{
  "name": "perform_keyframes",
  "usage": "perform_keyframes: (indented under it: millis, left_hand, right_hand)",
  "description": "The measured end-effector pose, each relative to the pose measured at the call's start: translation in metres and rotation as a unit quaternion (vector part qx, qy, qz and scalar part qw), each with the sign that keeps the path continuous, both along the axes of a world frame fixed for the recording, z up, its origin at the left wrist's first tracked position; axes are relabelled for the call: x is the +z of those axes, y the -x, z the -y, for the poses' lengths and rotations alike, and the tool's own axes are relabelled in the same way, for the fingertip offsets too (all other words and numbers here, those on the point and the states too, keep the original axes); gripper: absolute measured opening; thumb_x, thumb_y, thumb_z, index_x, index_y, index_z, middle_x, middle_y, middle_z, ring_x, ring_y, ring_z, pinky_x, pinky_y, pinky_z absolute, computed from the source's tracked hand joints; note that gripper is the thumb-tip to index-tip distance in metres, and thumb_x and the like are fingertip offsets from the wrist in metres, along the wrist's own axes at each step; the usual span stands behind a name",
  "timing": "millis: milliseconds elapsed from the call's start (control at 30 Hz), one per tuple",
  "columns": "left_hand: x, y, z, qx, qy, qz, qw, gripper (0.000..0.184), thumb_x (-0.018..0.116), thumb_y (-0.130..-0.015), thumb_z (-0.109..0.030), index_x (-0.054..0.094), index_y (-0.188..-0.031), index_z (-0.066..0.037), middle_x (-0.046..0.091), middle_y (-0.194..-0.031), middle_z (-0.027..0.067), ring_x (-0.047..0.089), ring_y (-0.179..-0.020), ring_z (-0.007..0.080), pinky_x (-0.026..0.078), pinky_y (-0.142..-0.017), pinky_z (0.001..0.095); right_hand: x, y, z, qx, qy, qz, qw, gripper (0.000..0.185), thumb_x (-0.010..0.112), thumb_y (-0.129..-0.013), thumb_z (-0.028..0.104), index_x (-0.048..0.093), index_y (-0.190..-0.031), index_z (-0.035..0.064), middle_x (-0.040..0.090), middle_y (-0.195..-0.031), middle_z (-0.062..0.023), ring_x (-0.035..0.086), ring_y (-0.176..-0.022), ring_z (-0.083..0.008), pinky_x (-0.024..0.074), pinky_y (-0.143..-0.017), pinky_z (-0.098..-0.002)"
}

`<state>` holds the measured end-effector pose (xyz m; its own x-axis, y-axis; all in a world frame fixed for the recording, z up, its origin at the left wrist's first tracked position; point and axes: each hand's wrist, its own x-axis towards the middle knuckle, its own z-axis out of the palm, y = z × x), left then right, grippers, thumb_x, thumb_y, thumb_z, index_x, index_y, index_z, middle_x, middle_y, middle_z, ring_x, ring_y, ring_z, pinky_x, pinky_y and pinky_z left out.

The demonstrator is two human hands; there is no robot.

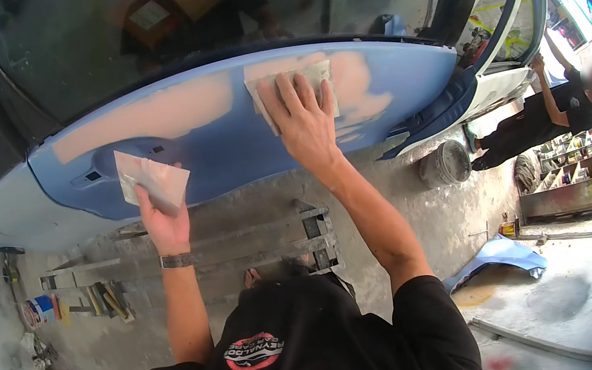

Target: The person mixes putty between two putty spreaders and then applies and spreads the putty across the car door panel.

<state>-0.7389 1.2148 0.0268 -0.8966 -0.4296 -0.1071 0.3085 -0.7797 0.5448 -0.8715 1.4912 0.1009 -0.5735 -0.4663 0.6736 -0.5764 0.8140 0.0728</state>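
Observation:
A blue car door (206, 153) with pale pink filler patches (161, 113) spans the upper middle of the head view. My right hand (305, 121) presses a worn, pale sheet of sandpaper (260, 88) flat against the filler near the door's upper edge, its fingers slightly spread over the sheet. Lower and to the left, my left hand (167, 225) grips a folded, dusty piece of sandpaper (175, 177) from below, in front of the door handle recess (125, 159). Whether a block sits inside that fold I cannot tell.
Below the door stands a low metal frame (319, 235) with tools (109, 300) on its left. To the right are a bucket (451, 162), another person (569, 103), a shelf of supplies (567, 184) and a blue panel (501, 259) on the floor.

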Motion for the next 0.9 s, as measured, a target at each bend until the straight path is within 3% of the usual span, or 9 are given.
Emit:
perform_keyframes:
  millis: [33,133,233,567,667,800,900]
  left_hand:
    - [-0.001,0.000,0.000,0.003,0.013,0.001,1.000,0.061,0.050,-0.109,-0.046,0.042,-0.153,-0.005,0.053,-0.147,0.0251,0.045,-0.144,0.0465,0.046,-0.113,0.0576]
    - [-0.008,0.000,0.006,-0.006,-0.010,0.003,1.000,0.063,0.050,-0.109,-0.047,0.040,-0.154,-0.004,0.050,-0.150,0.0267,0.040,-0.147,0.0473,0.041,-0.116,0.0597]
    - [0.000,0.000,0.003,-0.010,-0.038,-0.006,0.999,0.059,0.053,-0.109,-0.043,0.043,-0.153,-0.006,0.056,-0.143,0.0234,0.048,-0.139,0.0473,0.041,-0.117,0.0546]
    - [0.002,0.000,0.007,-0.019,-0.004,0.013,1.000,0.061,0.054,-0.108,-0.045,0.041,-0.154,-0.007,0.053,-0.149,0.0199,0.046,-0.142,0.0475,0.041,-0.115,0.0563]
    - [0.001,0.002,0.007,-0.007,0.008,0.024,1.000,0.060,0.051,-0.109,-0.047,0.042,-0.155,-0.009,0.051,-0.152,0.0230,0.041,-0.147,0.0489,0.038,-0.116,0.0609]
    - [-0.002,0.003,0.008,-0.005,0.012,0.017,1.000,0.058,0.051,-0.109,-0.047,0.045,-0.153,-0.010,0.055,-0.149,0.0191,0.048,-0.141,0.0490,0.043,-0.112,0.0610]
    - [-0.002,0.004,0.007,-0.007,0.009,0.010,1.000,0.057,0.052,-0.109,-0.047,0.045,-0.152,-0.010,0.057,-0.147,0.0168,0.052,-0.138,0.0483,0.049,-0.107,0.0604]
  right_hand:
    - [-0.006,-0.003,-0.002,0.006,-0.003,0.003,1.000,0.064,0.064,-0.084,0.007,0.056,-0.147,0.0118,0.051,-0.144,-0.0158,0.052,-0.131,-0.0398,0.0402,-0.104,-0.0685]
    - [-0.032,-0.008,-0.005,0.001,-0.015,-0.010,1.000,0.061,0.065,-0.086,0.012,0.057,-0.146,0.0152,0.053,-0.143,-0.0129,0.053,-0.129,-0.0374,0.0407,-0.103,-0.0659]
    - [-0.060,-0.012,-0.008,-0.004,-0.026,-0.027,0.999,0.059,0.064,-0.088,0.015,0.058,-0.146,0.0162,0.053,-0.144,-0.0128,0.052,-0.130,-0.0379,0.0409,-0.102,-0.0650]
    - [-0.136,-0.020,-0.022,0.007,-0.028,-0.037,0.999,0.060,0.064,-0.088,0.013,0.057,-0.148,0.0130,0.050,-0.145,-0.0157,0.049,-0.134,-0.0412,0.0424,-0.103,-0.0699]
    - [-0.104,-0.045,-0.024,0.000,-0.026,0.059,0.998,0.061,0.064,-0.087,0.012,0.056,-0.148,0.0113,0.050,-0.145,-0.0173,0.050,-0.133,-0.0423,0.0417,-0.103,-0.0698]
    - [-0.029,-0.037,-0.019,-0.007,0.039,0.010,0.999,0.052,0.069,-0.087,0.013,0.059,-0.138,0.0095,0.053,-0.138,-0.0172,0.053,-0.124,-0.0404,0.0422,-0.099,-0.0595]
    - [0.001,-0.016,-0.012,0.027,0.062,0.005,0.998,0.061,0.065,-0.086,0.011,0.054,-0.145,0.0077,0.051,-0.141,-0.0194,0.053,-0.128,-0.0430,0.0431,-0.102,-0.0657]
